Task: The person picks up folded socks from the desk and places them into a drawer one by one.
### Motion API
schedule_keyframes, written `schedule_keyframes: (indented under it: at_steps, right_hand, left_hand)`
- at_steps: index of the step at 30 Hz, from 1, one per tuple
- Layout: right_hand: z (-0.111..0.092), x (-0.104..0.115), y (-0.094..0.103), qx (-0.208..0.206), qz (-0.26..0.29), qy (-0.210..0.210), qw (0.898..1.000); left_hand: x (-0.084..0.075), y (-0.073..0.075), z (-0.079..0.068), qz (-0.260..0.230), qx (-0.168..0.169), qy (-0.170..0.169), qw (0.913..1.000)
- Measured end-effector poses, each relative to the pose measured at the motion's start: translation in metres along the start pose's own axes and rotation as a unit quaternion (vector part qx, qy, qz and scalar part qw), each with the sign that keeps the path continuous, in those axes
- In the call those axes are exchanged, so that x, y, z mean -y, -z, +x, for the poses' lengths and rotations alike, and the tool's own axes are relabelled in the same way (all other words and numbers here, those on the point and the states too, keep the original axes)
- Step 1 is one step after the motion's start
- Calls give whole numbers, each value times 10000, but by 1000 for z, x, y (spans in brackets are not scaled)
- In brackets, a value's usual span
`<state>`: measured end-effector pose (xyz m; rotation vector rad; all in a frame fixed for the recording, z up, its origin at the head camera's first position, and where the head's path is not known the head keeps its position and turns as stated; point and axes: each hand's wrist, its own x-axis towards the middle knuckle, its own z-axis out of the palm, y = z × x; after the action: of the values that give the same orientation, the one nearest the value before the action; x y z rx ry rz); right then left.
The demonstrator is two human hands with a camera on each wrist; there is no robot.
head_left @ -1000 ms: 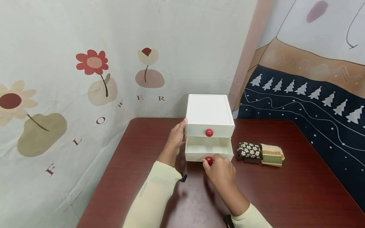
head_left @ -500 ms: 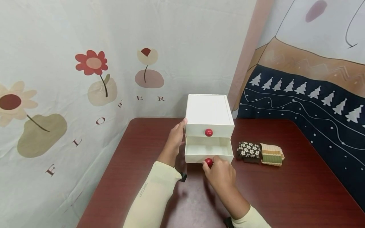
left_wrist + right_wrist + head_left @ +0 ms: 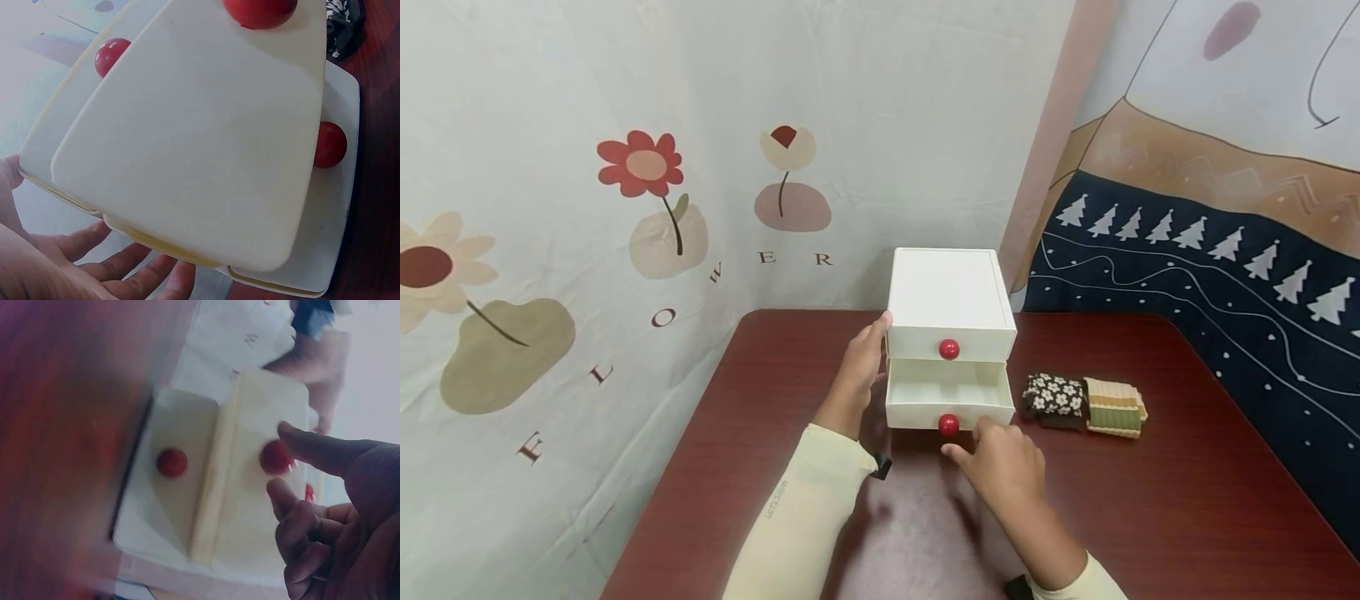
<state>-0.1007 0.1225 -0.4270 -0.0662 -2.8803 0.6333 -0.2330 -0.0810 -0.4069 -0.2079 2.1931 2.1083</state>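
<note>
A white drawer unit (image 3: 951,287) with red knobs stands on the table. One drawer (image 3: 910,417) below the top one is pulled out, and nothing shows inside it. Another closed drawer with a red knob (image 3: 330,145) appears beneath it in the left wrist view. My left hand (image 3: 856,371) touches the unit's left side, thumb at the upper front edge and fingers spread along the side. My right hand (image 3: 1006,467) is just right of the pulled-out drawer's knob (image 3: 949,425), thumb and forefinger apart. In the right wrist view, that knob (image 3: 275,457) appears near the thumb tip.
To the right of the unit lie a black flowered fabric bundle (image 3: 1055,396) and a striped cream, orange and green one (image 3: 1115,408). The dark red table (image 3: 1187,500) meets printed cloth hangings (image 3: 880,150) at the back and right.
The drawer slid slightly farther out, toward me, with my right hand at its knob. My right hand has since let go and moved right. My left hand has stayed in place.
</note>
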Motion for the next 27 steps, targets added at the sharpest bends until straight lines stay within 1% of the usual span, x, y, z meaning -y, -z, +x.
schedule_keyframes:
  at_steps: [2,4,8,10,14,18,21,24,27]
  right_hand:
    - [2,-5,6,132,18,3,9999]
    - [4,-8,9,243,102,3,9997]
    - [7,-7,1,314,292,106,9990]
    - [8,-4,-5,253,333,167,9990]
    - [8,2,-13,-73,416,252,9988]
    - [7,6,-16,-223,436,239,9985]
    - [7,6,-15,-288,383,175,9987]
    - [7,2,-9,-260,289,86,9992]
    - [9,-5,-1,-57,200,-2,9998]
  left_hand:
    - [0,1,0,7,17,-13,10000]
    - [0,1,-1,18,27,-18,10000]
    - [0,1,-2,14,-11,0,10000]
    - [0,1,-2,10,-4,-6,10000]
    - [0,0,-2,31,36,-44,10000]
    - [2,0,-2,70,8,-36,10000]
    - [3,0,-2,67,18,-17,10000]
    - [2,0,-1,22,25,14,10000]
    - [1,0,0,-6,20,23,10000]
